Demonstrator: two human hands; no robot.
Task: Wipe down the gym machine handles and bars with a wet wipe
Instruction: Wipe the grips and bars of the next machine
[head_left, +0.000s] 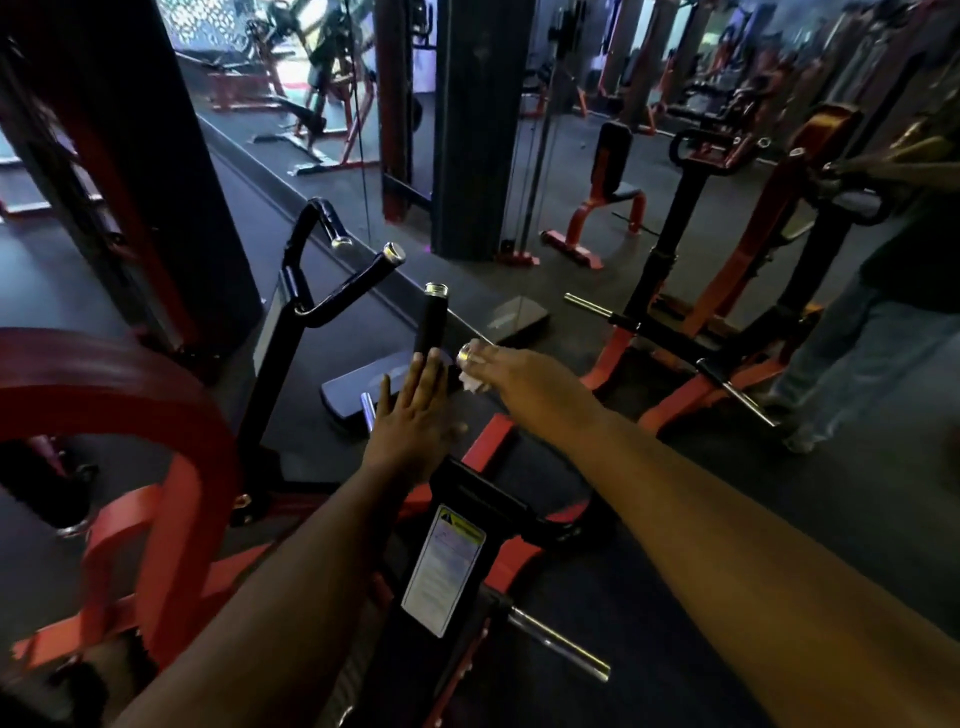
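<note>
A black and orange gym machine (457, 525) stands in front of me, with several black handles capped in chrome. My right hand (524, 379) grips the nearest right handle, whose chrome end cap (464, 355) sticks out past my fingers, and it holds a white wet wipe (474, 383) against the handle. My left hand (415, 415) is held flat with straight fingers beside an upright black handle (432, 325); whether it touches the handle I cannot tell. Further left are two more handles (363, 286) on a curved black bar.
A large mirror (571, 156) faces me, reflecting a person in jeans (857, 353) at the right and other orange machines. A red weight plate (104, 395) sits at the left. A chrome bar (561, 644) juts out low right. A dark pillar (478, 124) stands ahead.
</note>
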